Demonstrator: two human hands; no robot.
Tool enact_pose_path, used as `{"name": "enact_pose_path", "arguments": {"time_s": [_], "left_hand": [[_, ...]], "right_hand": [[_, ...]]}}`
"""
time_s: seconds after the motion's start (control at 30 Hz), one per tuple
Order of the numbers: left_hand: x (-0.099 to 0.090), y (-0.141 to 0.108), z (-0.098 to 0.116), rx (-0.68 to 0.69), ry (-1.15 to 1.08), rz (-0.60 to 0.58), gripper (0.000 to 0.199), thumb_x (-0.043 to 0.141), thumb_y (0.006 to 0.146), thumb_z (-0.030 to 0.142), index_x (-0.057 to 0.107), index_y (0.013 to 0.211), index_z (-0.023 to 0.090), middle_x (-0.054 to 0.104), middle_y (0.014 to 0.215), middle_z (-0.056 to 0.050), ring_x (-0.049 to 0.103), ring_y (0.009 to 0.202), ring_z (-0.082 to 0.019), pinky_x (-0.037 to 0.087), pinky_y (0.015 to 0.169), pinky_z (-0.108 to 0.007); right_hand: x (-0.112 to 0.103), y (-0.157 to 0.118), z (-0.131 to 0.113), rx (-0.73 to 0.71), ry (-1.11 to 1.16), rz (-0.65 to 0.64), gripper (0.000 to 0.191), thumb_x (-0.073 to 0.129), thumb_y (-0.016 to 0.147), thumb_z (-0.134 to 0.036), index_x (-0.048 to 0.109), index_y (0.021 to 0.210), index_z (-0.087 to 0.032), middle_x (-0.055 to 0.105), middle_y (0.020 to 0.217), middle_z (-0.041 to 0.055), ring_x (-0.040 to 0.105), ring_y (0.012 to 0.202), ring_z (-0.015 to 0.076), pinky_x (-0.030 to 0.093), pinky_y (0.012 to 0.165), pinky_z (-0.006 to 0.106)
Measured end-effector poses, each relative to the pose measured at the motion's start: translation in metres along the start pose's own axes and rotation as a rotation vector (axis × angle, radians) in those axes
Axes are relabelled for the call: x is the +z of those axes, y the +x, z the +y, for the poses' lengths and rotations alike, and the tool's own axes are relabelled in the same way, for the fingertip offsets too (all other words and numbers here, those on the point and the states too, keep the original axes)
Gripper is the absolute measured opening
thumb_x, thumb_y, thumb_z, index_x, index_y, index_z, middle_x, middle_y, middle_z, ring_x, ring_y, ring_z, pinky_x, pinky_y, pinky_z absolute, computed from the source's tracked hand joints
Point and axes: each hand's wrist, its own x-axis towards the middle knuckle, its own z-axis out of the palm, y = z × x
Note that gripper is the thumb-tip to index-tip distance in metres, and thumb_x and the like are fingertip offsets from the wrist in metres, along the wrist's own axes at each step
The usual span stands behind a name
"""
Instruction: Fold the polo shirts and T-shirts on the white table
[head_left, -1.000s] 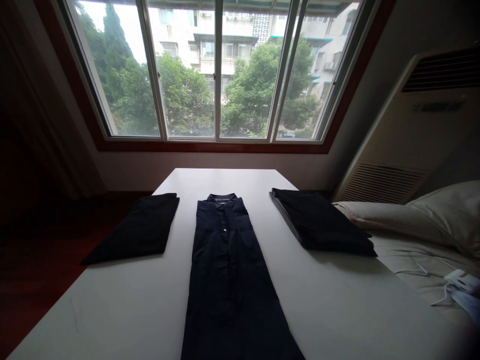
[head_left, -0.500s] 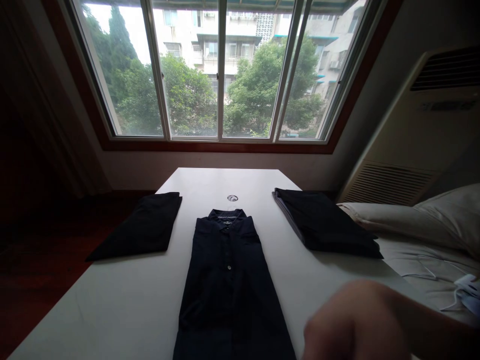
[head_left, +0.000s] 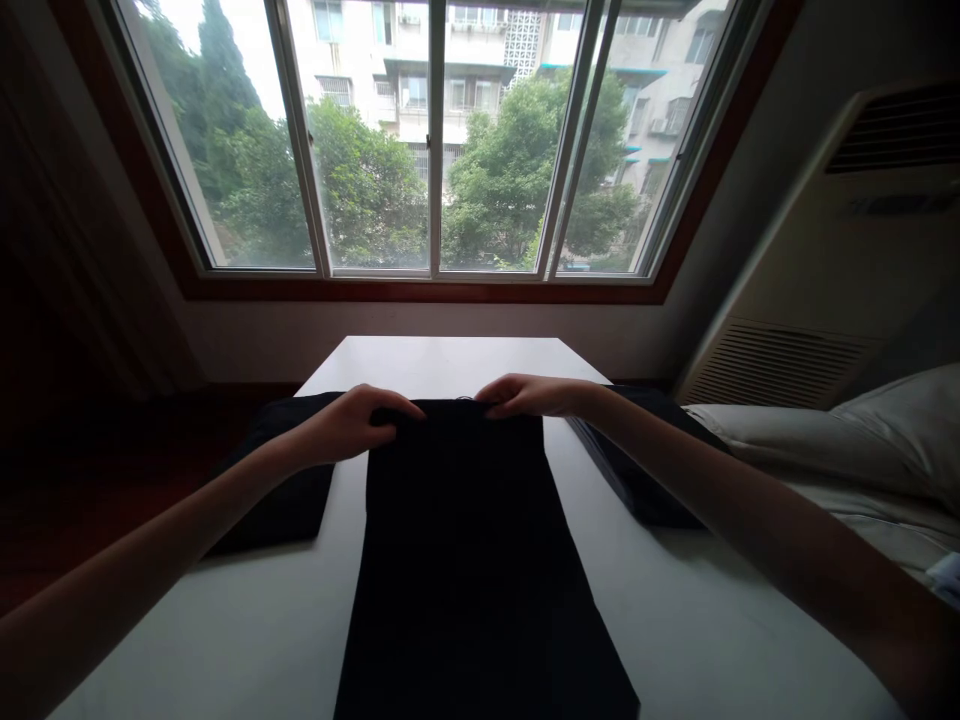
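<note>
In the middle of the white table, a long black shirt spreads toward me with a plain face up. Its collar and buttons are out of sight. My left hand pinches the left part of its far edge between thumb and fingers. Toward the right of the same edge, my right hand grips the cloth with bent fingers. The far edge runs roughly straight between both hands. The near end of the shirt passes out of the picture.
Dark folded clothes lie at the table's left edge, behind my left forearm. Another dark folded pile sits on the right, partly covered by my right arm. Light bedding or cushions border the right. A window is ahead.
My right hand has moved from the lower right to the shirt's far edge, and my left hand has come into view there. A plain face has replaced the shirt's collar and buttoned front.
</note>
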Motion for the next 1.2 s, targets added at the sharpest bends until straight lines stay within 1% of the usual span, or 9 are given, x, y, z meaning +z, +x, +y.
{"name": "enact_pose_path", "arguments": {"time_s": [0.1, 0.2, 0.37, 0.47, 0.63, 0.73, 0.83, 1.0, 1.2], "left_hand": [[0.025, 0.027, -0.066, -0.066, 0.147, 0.042, 0.045, 0.049, 0.07, 0.009, 0.07, 0.11, 0.011, 0.071, 0.113, -0.01, 0.064, 0.108, -0.025, 0.047, 0.099, -0.038], [0.066, 0.027, -0.109, -0.233, 0.288, 0.09, 0.045, 0.053, 0.079, 0.015, 0.061, 0.123, 0.007, 0.055, 0.137, -0.02, 0.048, 0.131, -0.031, 0.039, 0.108, -0.045], [0.137, -0.01, -0.116, -0.239, 0.386, 0.015, 0.057, 0.042, 0.097, 0.048, 0.041, 0.146, 0.018, 0.026, 0.158, -0.016, 0.023, 0.146, -0.031, 0.018, 0.117, -0.055], [0.156, -0.025, -0.113, -0.244, 0.418, -0.027, 0.06, 0.036, 0.098, 0.054, 0.035, 0.149, 0.024, 0.024, 0.16, -0.011, 0.019, 0.148, -0.028, 0.012, 0.119, -0.055], [0.153, -0.037, -0.142, -0.391, 0.443, 0.146, 0.067, 0.036, 0.095, 0.054, 0.032, 0.149, 0.014, 0.025, 0.158, -0.019, 0.021, 0.147, -0.03, 0.013, 0.119, -0.053], [0.145, -0.039, -0.156, -0.514, 0.392, 0.281, 0.078, 0.046, 0.087, 0.06, 0.032, 0.145, 0.01, 0.04, 0.147, -0.024, 0.032, 0.141, -0.037, 0.021, 0.115, -0.055], [0.136, -0.033, -0.154, -0.52, 0.151, 0.31, 0.082, 0.056, 0.08, 0.06, 0.029, 0.144, 0.016, 0.054, 0.129, -0.018, 0.053, 0.122, -0.034, 0.039, 0.104, -0.052], [0.122, -0.012, -0.132, -0.548, -0.192, 0.378, 0.09, 0.074, 0.064, 0.054, 0.033, 0.136, 0.018, 0.057, 0.106, -0.008, 0.064, 0.097, -0.028, 0.054, 0.086, -0.046], [0.1, -0.002, -0.119, -0.682, -0.433, 0.395, 0.077, 0.086, 0.059, 0.041, 0.05, 0.122, 0.015, 0.066, 0.103, -0.014, 0.067, 0.094, -0.028, 0.056, 0.081, -0.042]], "right_hand": [[-0.001, 0.033, 0.041, 0.166, -0.234, 0.13, 0.027, 0.067, 0.075, -0.012, 0.074, 0.101, -0.014, 0.076, 0.094, 0.0065, 0.071, 0.084, 0.0202, 0.055, 0.077, 0.031], [0.017, 0.035, 0.075, 0.28, -0.492, 0.314, 0.043, 0.065, 0.076, -0.007, 0.067, 0.119, -0.012, 0.068, 0.12, 0.0163, 0.063, 0.11, 0.0312, 0.049, 0.096, 0.045], [0.082, -0.01, 0.115, 0.199, -0.694, 0.347, 0.053, 0.054, 0.092, -0.035, 0.046, 0.142, -0.018, 0.045, 0.148, 0.0152, 0.04, 0.137, 0.0295, 0.031, 0.113, 0.049], [0.112, -0.033, 0.135, 0.265, -0.713, 0.39, 0.057, 0.044, 0.096, -0.046, 0.037, 0.147, -0.023, 0.032, 0.156, 0.0106, 0.028, 0.144, 0.0273, 0.023, 0.116, 0.051], [0.116, -0.052, 0.152, 0.498, -0.677, 0.667, 0.059, 0.052, 0.09, -0.05, 0.046, 0.137, -0.015, 0.045, 0.144, 0.018, 0.038, 0.135, 0.0321, 0.031, 0.111, 0.048], [0.109, -0.059, 0.145, 0.551, -0.609, 0.698, 0.036, 0.06, 0.085, -0.045, 0.06, 0.11, -0.019, 0.058, 0.124, 0.0137, 0.05, 0.118, 0.0308, 0.038, 0.101, 0.047], [0.104, -0.061, 0.134, 0.581, -0.471, 0.693, 0.02, 0.064, 0.08, -0.038, 0.061, 0.089, -0.02, 0.062, 0.109, 0.0092, 0.055, 0.107, 0.0279, 0.04, 0.094, 0.044], [0.104, -0.059, 0.131, 0.415, -0.096, 0.664, 0.017, 0.064, 0.076, -0.033, 0.057, 0.084, -0.02, 0.064, 0.086, 0.0029, 0.06, 0.084, 0.0216, 0.047, 0.076, 0.034], [0.114, -0.07, 0.124, 0.23, 0.299, 0.732, 0.025, 0.059, 0.081, -0.029, 0.047, 0.102, -0.023, 0.066, 0.09, 0.0027, 0.064, 0.085, 0.0205, 0.052, 0.074, 0.034]]}}
